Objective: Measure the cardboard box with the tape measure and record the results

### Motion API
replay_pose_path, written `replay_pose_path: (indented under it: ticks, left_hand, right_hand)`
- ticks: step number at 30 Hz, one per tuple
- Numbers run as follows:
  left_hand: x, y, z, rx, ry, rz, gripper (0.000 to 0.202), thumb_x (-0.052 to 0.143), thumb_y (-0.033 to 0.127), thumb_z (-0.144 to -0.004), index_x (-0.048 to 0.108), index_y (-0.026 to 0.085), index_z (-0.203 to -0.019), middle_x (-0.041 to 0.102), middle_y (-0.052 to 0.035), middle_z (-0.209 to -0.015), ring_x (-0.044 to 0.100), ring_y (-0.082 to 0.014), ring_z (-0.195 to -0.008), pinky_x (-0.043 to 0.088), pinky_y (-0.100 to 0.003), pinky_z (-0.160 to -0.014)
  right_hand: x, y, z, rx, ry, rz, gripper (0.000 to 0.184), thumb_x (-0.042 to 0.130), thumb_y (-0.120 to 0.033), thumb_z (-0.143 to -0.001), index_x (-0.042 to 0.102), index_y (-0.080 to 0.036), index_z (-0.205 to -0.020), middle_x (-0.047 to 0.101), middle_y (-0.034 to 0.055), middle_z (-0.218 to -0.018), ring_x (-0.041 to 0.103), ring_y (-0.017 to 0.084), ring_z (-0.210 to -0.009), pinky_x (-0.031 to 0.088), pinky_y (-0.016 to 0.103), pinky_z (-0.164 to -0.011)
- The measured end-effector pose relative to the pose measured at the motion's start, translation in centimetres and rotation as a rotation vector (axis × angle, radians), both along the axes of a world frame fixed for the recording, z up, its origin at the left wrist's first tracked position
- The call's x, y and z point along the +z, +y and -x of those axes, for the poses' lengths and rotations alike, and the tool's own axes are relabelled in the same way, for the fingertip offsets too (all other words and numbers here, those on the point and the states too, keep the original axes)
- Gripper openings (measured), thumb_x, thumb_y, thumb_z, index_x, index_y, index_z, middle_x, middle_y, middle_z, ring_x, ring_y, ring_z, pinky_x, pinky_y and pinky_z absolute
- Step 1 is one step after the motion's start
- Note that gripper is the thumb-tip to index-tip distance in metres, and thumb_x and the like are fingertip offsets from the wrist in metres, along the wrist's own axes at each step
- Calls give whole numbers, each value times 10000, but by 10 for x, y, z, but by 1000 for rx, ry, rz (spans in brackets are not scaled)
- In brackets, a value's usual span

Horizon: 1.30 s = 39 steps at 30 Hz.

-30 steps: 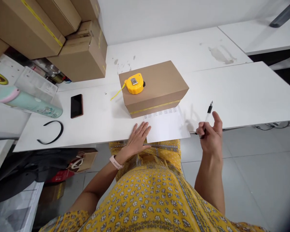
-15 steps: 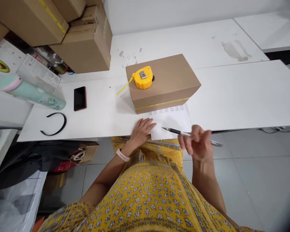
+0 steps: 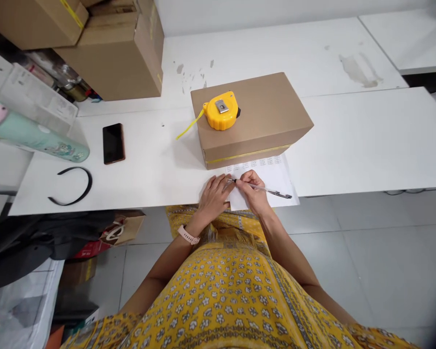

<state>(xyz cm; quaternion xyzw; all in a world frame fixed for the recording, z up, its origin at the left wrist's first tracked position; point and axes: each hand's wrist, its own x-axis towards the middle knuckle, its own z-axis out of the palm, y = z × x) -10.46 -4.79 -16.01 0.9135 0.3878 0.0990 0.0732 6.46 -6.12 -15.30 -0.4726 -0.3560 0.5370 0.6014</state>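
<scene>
Holding a pen point(image 3: 268, 190) over white paper point(image 3: 284, 177)

The right hand point(image 3: 255, 197) pinches the pen near its tip, mid-frame. The paper is right under that hand; I cannot tell if the tip touches. Rows of little marks point(image 3: 254, 163) look done near the top, and blank room seems left below. The left hand point(image 3: 214, 196) lies flat at the paper's left edge, gripping nothing. Just above sits a brown box point(image 3: 256, 114) with a yellow tape measure point(image 3: 221, 111) on it.

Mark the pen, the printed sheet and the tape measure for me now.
Pen point(image 3: 264, 188): head view, on its barrel.
Printed sheet point(image 3: 277, 177): head view, on its blank part below the print.
Tape measure point(image 3: 218, 119): head view, on its yellow casing.
</scene>
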Motion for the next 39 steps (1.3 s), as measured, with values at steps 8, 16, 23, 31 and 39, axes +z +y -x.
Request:
replay_pose_path:
  ticks: [8, 16, 23, 31, 39]
  left_hand:
    - [0, 0, 1, -10, -24, 19, 681, 671, 197, -856, 486, 159, -1510, 495, -149, -1580, 405, -312, -1502, 287, -513, -1290]
    - [3, -1, -1, -7, -62, 59, 653, 686, 173, -839, 528, 176, -1473, 534, -143, -1545, 430, -324, -1480, 306, -540, -1275]
    - [1, -2, -1, -5, -69, 31, 593, 668, 184, -862, 544, 170, -1441, 556, -129, -1516, 441, -307, -1468, 303, -512, -1276]
    - [2, -2, -1, -12, -75, 38, 580, 667, 187, -866, 540, 147, -1430, 567, -123, -1505, 451, -305, -1453, 307, -512, -1275]
    - [-3, -2, -1, -15, -80, 46, 604, 683, 180, -854, 533, 158, -1439, 582, -125, -1473, 435, -310, -1470, 294, -520, -1283]
  right_hand:
    - [-10, 19, 2, -41, -352, -1, 351, 746, -564, -835, 623, -237, -866, 651, -9, -781, 580, 151, -710, 474, 307, -684]
    - [-6, 20, -1, -77, -504, -36, 317, 620, -543, -946, 622, -226, -933, 646, 14, -861, 610, 169, -788, 491, 327, -762]
    - [-10, 33, 1, -90, -609, -23, 262, 654, -446, -889, 518, -245, -790, 530, -49, -634, 489, 134, -579, 412, 286, -589]
    - [1, 36, 4, -68, -720, -23, 219, 604, -394, -870, 471, -254, -769, 513, -57, -588, 455, 129, -548, 387, 282, -559]
    - [-6, 36, 3, -38, -726, -44, 232, 620, -426, -882, 505, -251, -783, 541, -45, -631, 503, 143, -588, 415, 287, -594]
